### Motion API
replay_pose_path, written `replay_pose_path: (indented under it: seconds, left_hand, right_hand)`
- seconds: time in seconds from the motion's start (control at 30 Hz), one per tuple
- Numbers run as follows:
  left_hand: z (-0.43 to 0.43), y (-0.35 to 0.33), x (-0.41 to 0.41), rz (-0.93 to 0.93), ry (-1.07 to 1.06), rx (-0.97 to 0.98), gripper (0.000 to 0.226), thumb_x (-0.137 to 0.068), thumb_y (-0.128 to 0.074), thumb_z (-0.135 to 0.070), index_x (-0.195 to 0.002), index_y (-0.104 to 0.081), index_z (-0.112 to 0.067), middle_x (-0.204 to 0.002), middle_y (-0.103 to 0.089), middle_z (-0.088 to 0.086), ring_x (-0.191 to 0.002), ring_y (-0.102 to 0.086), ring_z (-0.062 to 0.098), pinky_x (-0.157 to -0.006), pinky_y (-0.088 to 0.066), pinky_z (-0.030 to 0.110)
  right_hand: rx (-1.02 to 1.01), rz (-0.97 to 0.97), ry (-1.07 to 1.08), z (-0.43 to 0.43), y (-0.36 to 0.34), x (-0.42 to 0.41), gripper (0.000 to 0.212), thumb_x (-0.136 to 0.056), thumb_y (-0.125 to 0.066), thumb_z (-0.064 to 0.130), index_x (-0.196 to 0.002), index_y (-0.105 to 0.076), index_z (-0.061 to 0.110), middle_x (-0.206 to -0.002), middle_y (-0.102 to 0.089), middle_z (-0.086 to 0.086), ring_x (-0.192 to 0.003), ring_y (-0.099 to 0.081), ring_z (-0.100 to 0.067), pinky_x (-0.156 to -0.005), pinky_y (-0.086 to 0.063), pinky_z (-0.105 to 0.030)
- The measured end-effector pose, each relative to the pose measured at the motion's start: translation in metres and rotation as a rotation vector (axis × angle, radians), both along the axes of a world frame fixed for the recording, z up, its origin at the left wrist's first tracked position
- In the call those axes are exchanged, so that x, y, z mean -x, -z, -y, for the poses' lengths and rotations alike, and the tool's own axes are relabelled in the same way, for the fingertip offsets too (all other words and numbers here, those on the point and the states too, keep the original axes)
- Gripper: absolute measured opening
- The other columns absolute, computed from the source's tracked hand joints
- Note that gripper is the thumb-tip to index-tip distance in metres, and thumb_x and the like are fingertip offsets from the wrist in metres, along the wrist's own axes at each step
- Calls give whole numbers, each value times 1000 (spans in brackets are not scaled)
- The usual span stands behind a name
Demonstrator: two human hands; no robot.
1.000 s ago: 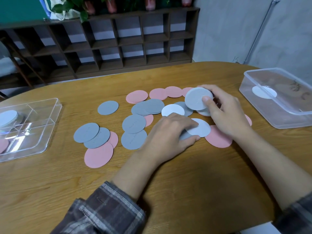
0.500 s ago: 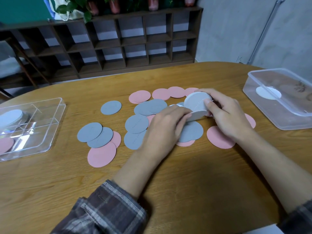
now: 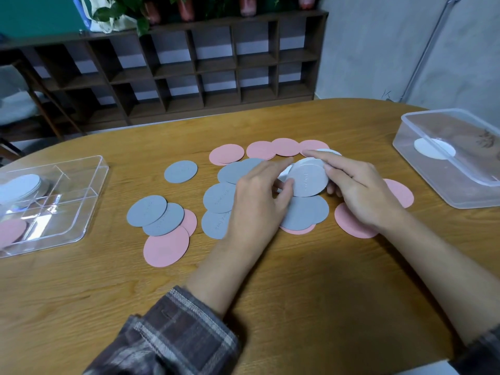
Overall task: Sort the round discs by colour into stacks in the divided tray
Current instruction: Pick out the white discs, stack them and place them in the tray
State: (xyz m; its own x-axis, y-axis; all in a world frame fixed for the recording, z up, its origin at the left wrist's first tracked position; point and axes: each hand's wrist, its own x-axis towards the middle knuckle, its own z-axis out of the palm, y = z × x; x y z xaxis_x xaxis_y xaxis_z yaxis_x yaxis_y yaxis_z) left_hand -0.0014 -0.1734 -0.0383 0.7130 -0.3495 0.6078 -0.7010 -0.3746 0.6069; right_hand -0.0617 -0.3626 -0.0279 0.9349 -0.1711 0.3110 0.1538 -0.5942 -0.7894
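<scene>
Left hand (image 3: pixel 257 204) and right hand (image 3: pixel 359 190) together pinch a tilted white stack (image 3: pixel 308 180) above the bench (image 3: pixel 297 293).

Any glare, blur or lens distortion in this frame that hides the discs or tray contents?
Head view: wide-angle bowing bends the shelf and table edge; glare streaks on the divided tray veil part of its contents; the left hand and right hand throw soft shadows; the white discs they hold look sharp.

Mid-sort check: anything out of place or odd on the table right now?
One white disc shows through the clear box at the right, away from the white stack in the divided tray at the left. Nothing looks spilled or damaged.
</scene>
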Motion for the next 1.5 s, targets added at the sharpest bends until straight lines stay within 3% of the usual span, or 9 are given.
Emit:
replay_pose_path:
  seconds: [0.2,0.37,0.47,0.57,0.7,0.87,1.13,1.37,1.5]
  left_hand:
    - [-1,-3,2,-66,-36,18,26,-93,-71,-14,-118,-79,-18,-93,-80,-4,-78,-70,8,-79,-56,31]
    - [0,-2,-1,-107,-44,46,20,-93,-75,-18,-111,-81,-15,-93,-81,-6,-78,-71,6,-79,-55,26]
    - [0,-2,-2,-97,-37,38,19,-94,-74,-20,-111,-81,-17,-95,-80,-7,-83,-70,6,-81,-53,23]
    - [-1,0,-7,-30,-38,-69,24,-96,-70,-27,-117,-77,-18,-115,-77,-5,-110,-67,12,-95,-51,28]
    - [-4,7,-12,-109,50,-333,47,-97,-67,-36,-140,-62,-19,-148,-60,-1,-139,-51,16,-116,-41,36]
    - [-6,4,-11,-127,-13,-385,40,-97,-67,-39,-133,-66,-21,-131,-69,-4,-122,-61,20,-96,-51,38]
    - [-6,9,-15,-56,-27,-336,25,-102,-56,-42,-102,-75,-25,-92,-74,-9,-91,-65,19,-75,-53,43]
    - [-6,8,-17,166,-119,-127,28,-104,-55,-31,-95,-76,-14,-91,-68,0,-84,-55,23,-73,-44,33]
    - [-7,5,-17,164,-85,-34,20,-103,-60,-21,-96,-76,-9,-89,-67,3,-82,-57,20,-75,-38,22]
  right_hand:
    - [11,-43,-10,1,1,1,49,-101,-34,34,-143,-54,47,-79,-57,-8,-74,-49,-15,-73,-41,-33]
    - [250,-19,26,-1,6,1,47,-105,-51,43,-150,-42,51,-100,-70,-11,-88,-59,-28,-84,-49,-43]
    - [310,25,24,-1,3,0,45,-105,-54,31,-149,-50,39,-117,-70,-3,-97,-59,-9,-83,-47,-20]
    - [320,55,26,-1,1,0,32,-105,-54,21,-136,-59,28,-118,-67,8,-98,-55,6,-78,-37,-6]
    - [302,67,109,6,2,0,27,-105,-52,21,-131,-58,27,-108,-68,5,-90,-55,-13,-75,-40,-25]
    - [272,102,189,10,1,0,27,-104,-52,19,-129,-60,25,-105,-66,9,-84,-49,-5,-73,-35,-6]
    - [254,107,201,9,0,0,26,-104,-53,19,-128,-61,25,-103,-66,9,-85,-53,-4,-72,-36,-6]
    - [244,84,183,7,-1,0,21,-106,-51,21,-124,-61,25,-102,-66,7,-88,-54,-1,-70,-36,-7]
    - [228,73,165,6,0,0,22,-105,-51,23,-125,-62,27,-97,-65,10,-82,-55,-3,-69,-37,-10]
